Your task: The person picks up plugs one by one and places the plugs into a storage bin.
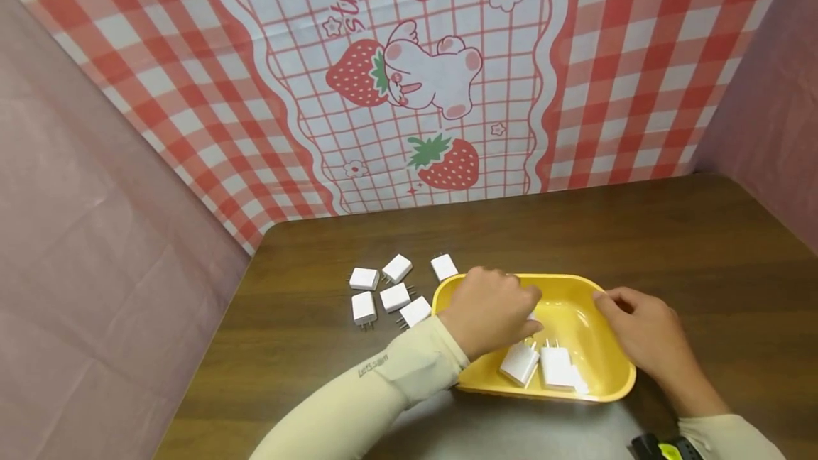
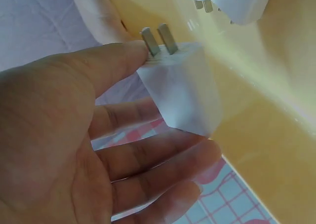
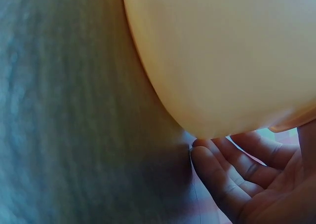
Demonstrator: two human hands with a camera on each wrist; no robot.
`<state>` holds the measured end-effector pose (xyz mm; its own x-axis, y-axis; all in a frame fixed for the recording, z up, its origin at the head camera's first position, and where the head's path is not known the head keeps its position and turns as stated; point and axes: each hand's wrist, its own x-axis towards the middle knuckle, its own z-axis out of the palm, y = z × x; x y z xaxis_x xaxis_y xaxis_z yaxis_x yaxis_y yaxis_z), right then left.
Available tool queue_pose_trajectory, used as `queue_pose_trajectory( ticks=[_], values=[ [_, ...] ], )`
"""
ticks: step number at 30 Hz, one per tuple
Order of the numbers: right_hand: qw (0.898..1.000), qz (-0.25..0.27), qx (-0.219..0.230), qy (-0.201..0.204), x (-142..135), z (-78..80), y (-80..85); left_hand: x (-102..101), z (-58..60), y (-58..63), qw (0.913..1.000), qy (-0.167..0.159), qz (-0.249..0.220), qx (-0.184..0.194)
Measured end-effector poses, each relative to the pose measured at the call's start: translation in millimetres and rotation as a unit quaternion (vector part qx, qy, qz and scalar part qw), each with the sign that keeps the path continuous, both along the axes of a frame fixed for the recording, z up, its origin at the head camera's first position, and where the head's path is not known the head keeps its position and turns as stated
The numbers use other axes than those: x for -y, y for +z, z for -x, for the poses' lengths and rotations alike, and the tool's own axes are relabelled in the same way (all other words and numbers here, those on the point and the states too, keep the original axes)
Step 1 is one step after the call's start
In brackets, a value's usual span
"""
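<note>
My left hand (image 1: 488, 309) is over the left half of a yellow plastic basin (image 1: 594, 336). Between its thumb and fingers it pinches a white charger plug (image 2: 182, 91), whose two metal prongs point up past the thumb in the left wrist view. From the head view that plug is mostly hidden behind the hand. At the basin's right end, my right hand (image 1: 655, 336) grips the rim, thumb on top and fingers against the outer wall. Inside the basin lie white charger plugs, one (image 1: 520, 363) tilted beside another (image 1: 557, 366).
Several more white charger plugs (image 1: 364, 307) lie scattered on the brown wooden table (image 1: 281, 360) left of the basin. One plug (image 1: 444, 267) sits close to its back left corner. A strawberry-print checked cloth (image 1: 409, 91) hangs behind the table.
</note>
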<state>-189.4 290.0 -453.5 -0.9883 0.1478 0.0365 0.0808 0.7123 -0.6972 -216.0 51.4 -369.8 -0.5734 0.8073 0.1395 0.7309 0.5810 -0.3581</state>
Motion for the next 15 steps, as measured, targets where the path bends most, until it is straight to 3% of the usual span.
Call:
queue_pose_trajectory(
  ticks=[15],
  values=[
    [1.0,-0.01,-0.004,0.006,-1,-0.4,-0.5,-35,-1.1,-10.4,0.9953,0.029,0.085,0.036]
  ],
)
